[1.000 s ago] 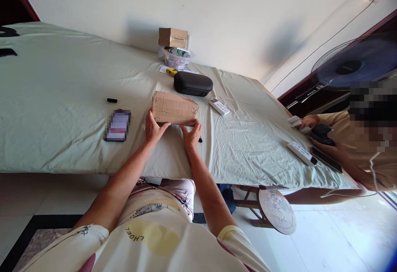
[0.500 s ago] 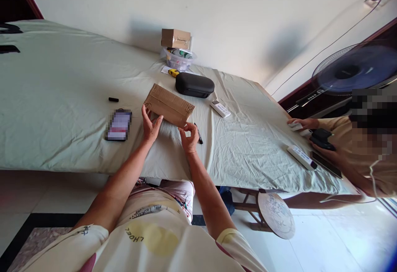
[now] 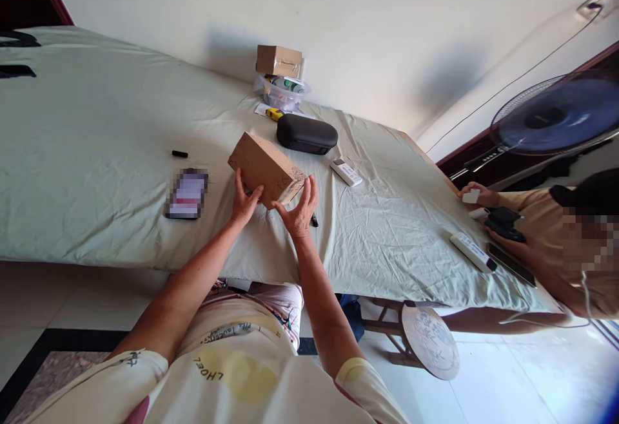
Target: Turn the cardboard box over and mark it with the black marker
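Observation:
A brown cardboard box (image 3: 264, 166) is tilted between my two hands above the cloth-covered table. My left hand (image 3: 245, 200) grips its near left side, thumb and fingers on the cardboard. At the box's right end, which bears dark scribbled marks, my right hand (image 3: 298, 208) spans the end with thumb below and fingers up along the edge. Partly hidden behind my right hand lies a black pen (image 3: 314, 220). To the left, a phone (image 3: 187, 193) lies on the cloth with a small black cap-like piece (image 3: 180, 153) beyond it.
Behind the box lie a black case (image 3: 307, 134), a yellow tool (image 3: 274, 114) and a clear tub (image 3: 283, 95) with another carton (image 3: 279, 60) on top. A white device (image 3: 346, 171) lies right of the box. At far right sits another person (image 3: 541, 224), near a fan (image 3: 551, 118).
The box has been turned and tipped in my hands, so a different broad face shows. My right hand has opened from a pinch at the corner to a wider hold on the end.

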{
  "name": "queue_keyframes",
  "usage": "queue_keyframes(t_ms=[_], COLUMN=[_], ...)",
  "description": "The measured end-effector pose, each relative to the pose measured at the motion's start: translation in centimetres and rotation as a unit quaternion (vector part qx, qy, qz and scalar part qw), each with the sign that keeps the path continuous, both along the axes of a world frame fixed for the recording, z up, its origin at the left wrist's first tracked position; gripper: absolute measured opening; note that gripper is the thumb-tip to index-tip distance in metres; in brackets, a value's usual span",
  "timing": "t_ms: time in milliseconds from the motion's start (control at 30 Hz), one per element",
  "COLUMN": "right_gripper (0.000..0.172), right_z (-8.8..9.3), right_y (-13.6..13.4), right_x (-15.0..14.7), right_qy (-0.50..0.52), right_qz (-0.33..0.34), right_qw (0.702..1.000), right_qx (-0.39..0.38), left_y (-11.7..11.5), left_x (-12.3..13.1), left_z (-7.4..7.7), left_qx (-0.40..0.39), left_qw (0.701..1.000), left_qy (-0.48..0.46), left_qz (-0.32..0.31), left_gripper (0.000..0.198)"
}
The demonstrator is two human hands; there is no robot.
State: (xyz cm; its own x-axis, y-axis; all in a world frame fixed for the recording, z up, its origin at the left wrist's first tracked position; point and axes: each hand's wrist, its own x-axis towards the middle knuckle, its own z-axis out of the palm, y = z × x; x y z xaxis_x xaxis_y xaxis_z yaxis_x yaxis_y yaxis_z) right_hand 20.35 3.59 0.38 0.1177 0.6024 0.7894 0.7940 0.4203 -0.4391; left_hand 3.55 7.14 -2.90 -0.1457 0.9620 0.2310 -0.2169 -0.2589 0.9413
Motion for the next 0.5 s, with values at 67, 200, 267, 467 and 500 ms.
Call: queue_keyframes(t_ms=[67,200,267,467,500], right_gripper=[0.095,0.077,0.067,0.042,0.039], right_z=[0.3,0.1,-0.1,-0.4,-0.4], right_y=[0.3,0.4,0.2,-0.7,-0.8], right_x=[-0.3,-0.7,-0.6,-0.2,-0.3], right_qy=[-0.023,-0.044,-0.039,-0.035,-0.043], right_qz=[0.027,0.055,0.052,0.053,0.05], right_qw=[0.999,0.997,0.997,0.997,0.997], right_qx=[-0.02,-0.042,-0.043,-0.032,-0.032], left_y=[0.0,0.0,0.0,0.1,0.1], left_x=[0.2,0.1,0.0,0.1,0.2], left_z=[-0.2,-0.4,-0.4,-0.9,-1.1], left_qx=[0.021,0.052,0.056,0.077,0.08], left_qw=[0.999,0.995,0.994,0.995,0.995], left_qy=[0.019,0.065,0.084,0.066,0.062], left_qz=[0.033,0.051,0.037,-0.014,-0.014], left_gripper=[0.11,0.09,0.087,0.092,0.093])
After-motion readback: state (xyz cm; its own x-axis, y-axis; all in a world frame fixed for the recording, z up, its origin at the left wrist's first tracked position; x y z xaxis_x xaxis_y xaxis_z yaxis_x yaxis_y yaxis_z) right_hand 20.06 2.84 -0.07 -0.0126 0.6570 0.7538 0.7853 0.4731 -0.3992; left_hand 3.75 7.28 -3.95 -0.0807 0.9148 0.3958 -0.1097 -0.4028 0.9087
